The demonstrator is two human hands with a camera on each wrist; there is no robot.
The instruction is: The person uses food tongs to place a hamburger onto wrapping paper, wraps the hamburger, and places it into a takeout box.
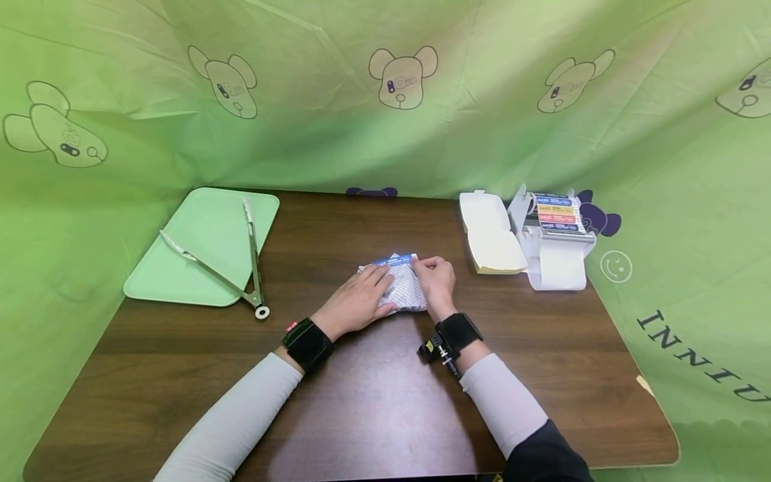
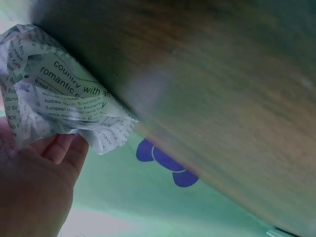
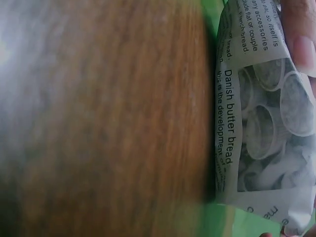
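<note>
In the head view, a packet (image 1: 407, 289) wrapped in newspaper-print paper lies on the table at the centre. Across its far edge runs a blue printed sticker strip (image 1: 394, 260). My left hand (image 1: 355, 301) rests on the packet's left part with the fingers laid over the paper. At the strip's right end, my right hand (image 1: 438, 284) pinches with thumb and bent fingers. Folded, crumpled paper (image 2: 64, 89) shows above my left hand (image 2: 42, 187) in the left wrist view. Printed bread text and a picture cover the packet's side (image 3: 228, 163) in the right wrist view.
A pale green tray (image 1: 199, 221) with metal tongs (image 1: 255, 268) on it stands at the left. At the back right are an opened white carton (image 1: 494, 244) and a dispenser (image 1: 530, 234) holding rolls of coloured labels (image 1: 555, 209). A green printed curtain (image 1: 325, 134) hangs behind the table.
</note>
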